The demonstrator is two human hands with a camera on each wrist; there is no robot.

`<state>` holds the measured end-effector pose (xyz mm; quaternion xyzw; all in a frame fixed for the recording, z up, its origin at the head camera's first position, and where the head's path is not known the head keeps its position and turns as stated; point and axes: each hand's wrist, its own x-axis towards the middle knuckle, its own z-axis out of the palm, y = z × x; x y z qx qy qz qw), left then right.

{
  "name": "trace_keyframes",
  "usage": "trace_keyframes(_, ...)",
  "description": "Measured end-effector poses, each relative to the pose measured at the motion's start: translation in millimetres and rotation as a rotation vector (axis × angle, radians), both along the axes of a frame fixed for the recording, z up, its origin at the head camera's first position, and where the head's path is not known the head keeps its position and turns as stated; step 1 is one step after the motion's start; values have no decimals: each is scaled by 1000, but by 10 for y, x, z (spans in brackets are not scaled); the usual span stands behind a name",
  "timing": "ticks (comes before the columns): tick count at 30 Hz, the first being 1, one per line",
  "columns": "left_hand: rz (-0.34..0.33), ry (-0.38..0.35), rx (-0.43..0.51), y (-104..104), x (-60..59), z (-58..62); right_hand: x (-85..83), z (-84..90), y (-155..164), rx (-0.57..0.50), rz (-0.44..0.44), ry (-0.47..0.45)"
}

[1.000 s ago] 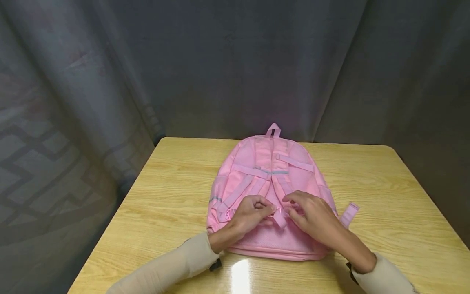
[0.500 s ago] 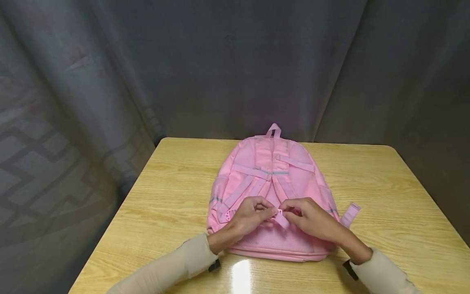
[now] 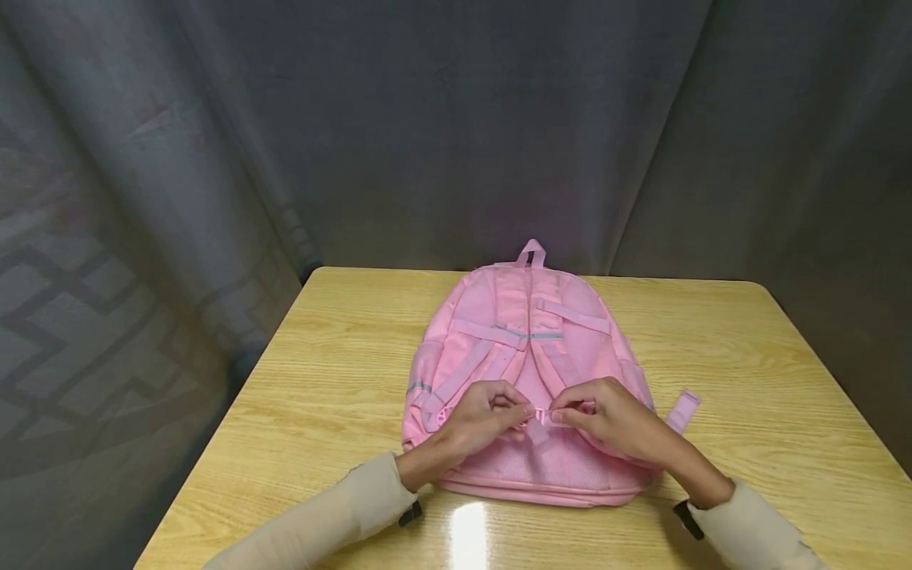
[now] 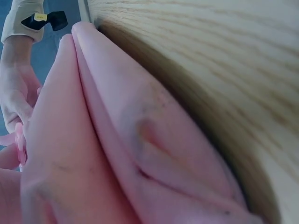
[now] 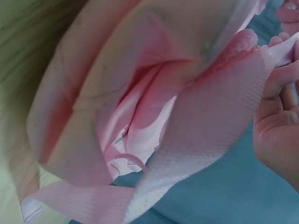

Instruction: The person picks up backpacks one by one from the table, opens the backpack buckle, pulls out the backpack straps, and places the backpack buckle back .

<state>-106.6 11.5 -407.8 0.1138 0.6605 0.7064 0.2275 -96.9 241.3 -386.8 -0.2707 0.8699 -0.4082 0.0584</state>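
As seen from the head view, largest item first:

Table [image 3: 342, 380]: light wood grain, glossy near edge, set against grey curtain [image 3: 456, 119].

Backpack [image 3: 513, 317]: pink, lying flat at table centre, strap side up, top loop toward curtain, bottom edge toward person. Two shoulder straps running down back panel toward hands. Pink fabric filling both wrist views; table wood beside it in left wrist view.

Loose strap end [image 3: 682, 412]: pink webbing, sticking out past right side of backpack, resting on table.

Sleeves: beige, one per forearm, dark tab at each cuff.

Left hand [image 3: 484, 416]: resting on lower back panel of backpack, fingers curled, thumb and fingertips pinching left half of buckle. Grasping, not released.

Right hand [image 3: 606, 416]: resting on lower back panel, just beside left hand, fingers curled, fingertips pinching right half of buckle together with its webbing. Grasping; curled fingers against pink webbing [image 5: 210, 135] confirmed in right wrist view.

Buckle [image 3: 539, 414]: small, pink, at lower centre of back panel, held between both hands. Fingertips of both hands nearly touching across it. Joined or apart: cannot tell, too small.
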Motion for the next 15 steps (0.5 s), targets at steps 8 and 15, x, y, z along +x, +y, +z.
trace_keyframes(8,-2,46,-18,-103,-35,91,-19,0,68,1,-33,6)
trace_keyframes(15,-17,25,11,-158,-55,122,-28,1,109,3,-38,25)
